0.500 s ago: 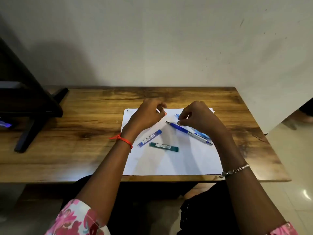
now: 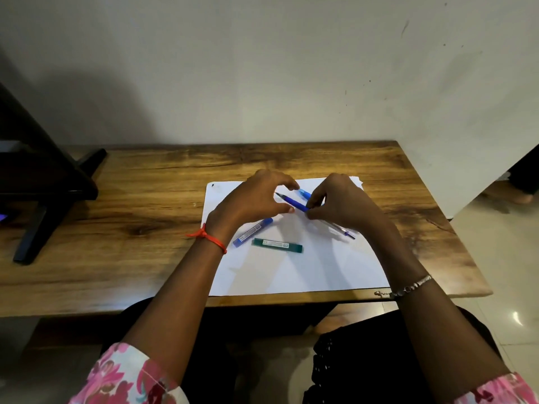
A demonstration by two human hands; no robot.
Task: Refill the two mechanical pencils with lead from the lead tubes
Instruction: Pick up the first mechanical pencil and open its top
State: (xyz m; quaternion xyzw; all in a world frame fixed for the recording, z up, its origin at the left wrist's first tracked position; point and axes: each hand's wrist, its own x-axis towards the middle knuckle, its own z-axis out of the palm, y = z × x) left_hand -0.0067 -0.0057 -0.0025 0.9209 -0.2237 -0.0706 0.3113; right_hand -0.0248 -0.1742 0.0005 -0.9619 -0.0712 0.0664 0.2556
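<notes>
A dark blue mechanical pencil (image 2: 294, 202) points its tip to the upper left, and my right hand (image 2: 341, 204) pinches its barrel. Its clear rear end pokes out below that hand. A light blue pencil (image 2: 304, 194) lies just behind it, mostly hidden by my right hand. My left hand (image 2: 256, 199) hovers over the white sheet (image 2: 291, 272) with thumb and fingers curved apart, holding nothing. A blue lead tube (image 2: 253, 231) lies slanted below my left hand. A dark green lead tube (image 2: 277, 245) lies flat beside it.
The paper rests on a wooden table (image 2: 131, 228) against a pale wall. A black stand (image 2: 43, 182) occupies the table's left end. A tiled floor shows to the right of the table.
My right hand has closed on the dark blue pencil and lifted its tip end toward my left hand. My left hand's fingers have spread a little.
</notes>
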